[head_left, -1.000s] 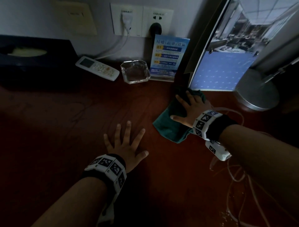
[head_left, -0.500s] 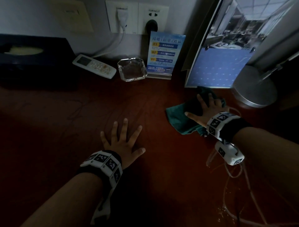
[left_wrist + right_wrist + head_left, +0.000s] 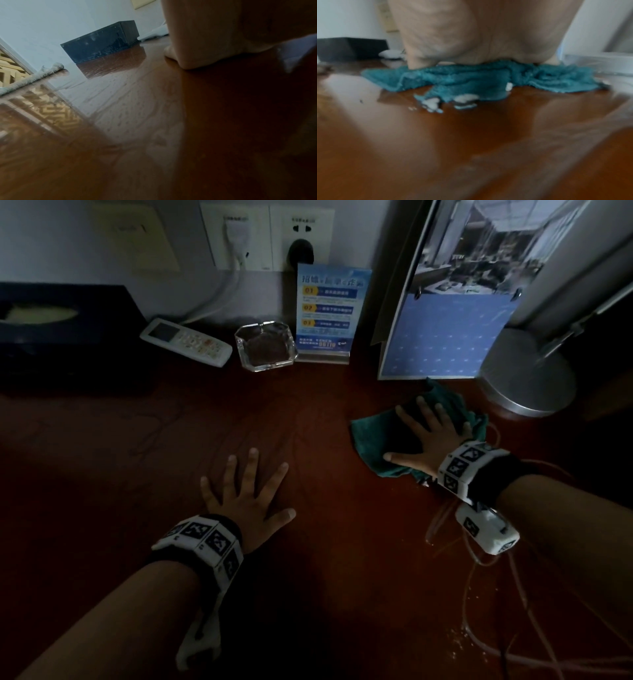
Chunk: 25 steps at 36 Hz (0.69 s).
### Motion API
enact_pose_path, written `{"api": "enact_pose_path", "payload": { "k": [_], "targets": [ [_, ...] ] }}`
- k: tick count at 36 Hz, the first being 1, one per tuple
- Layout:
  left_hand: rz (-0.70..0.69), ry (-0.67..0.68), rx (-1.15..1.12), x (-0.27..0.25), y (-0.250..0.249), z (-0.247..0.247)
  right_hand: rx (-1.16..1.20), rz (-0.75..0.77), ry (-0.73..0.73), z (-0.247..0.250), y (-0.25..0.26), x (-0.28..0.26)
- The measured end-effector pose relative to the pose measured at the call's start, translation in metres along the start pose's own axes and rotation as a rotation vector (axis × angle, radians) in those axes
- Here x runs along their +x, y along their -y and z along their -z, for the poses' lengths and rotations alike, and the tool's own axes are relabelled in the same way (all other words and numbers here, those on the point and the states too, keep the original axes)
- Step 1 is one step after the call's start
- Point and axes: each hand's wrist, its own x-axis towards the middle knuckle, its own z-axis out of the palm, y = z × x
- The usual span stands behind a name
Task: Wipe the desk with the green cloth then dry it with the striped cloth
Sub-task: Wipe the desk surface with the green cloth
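Left hand flat on the desk, fingers spread, holding nothing. Further out on the right, right hand pressing straight fingers down on the green cloth, bunched up just in front of the calendar. Way back: ashtray, remote, tissue box.

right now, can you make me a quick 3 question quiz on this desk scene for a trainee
1. True or false: the right hand presses flat on the green cloth.
2. What does the left hand rest on? A) remote B) bare desk C) ashtray
3. Fill in: the glass ashtray sits between the white remote and the blue ____.

Key: 1 true; 2 B, the desk; 3 sign.
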Motion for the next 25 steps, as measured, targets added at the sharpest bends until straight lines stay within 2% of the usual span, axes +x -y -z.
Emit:
{"api": "enact_pose_path", "payload": {
  "k": [12,25],
  "targets": [
    [-0.009,0.026,0.003,-0.002,-0.001,0.004,0.111,-0.211,0.051,-0.021,0.014,-0.022],
    [-0.023,0.037,0.007,-0.006,0.000,0.006,0.171,-0.283,0.088,-0.043,0.033,-0.076]
  ]
}}
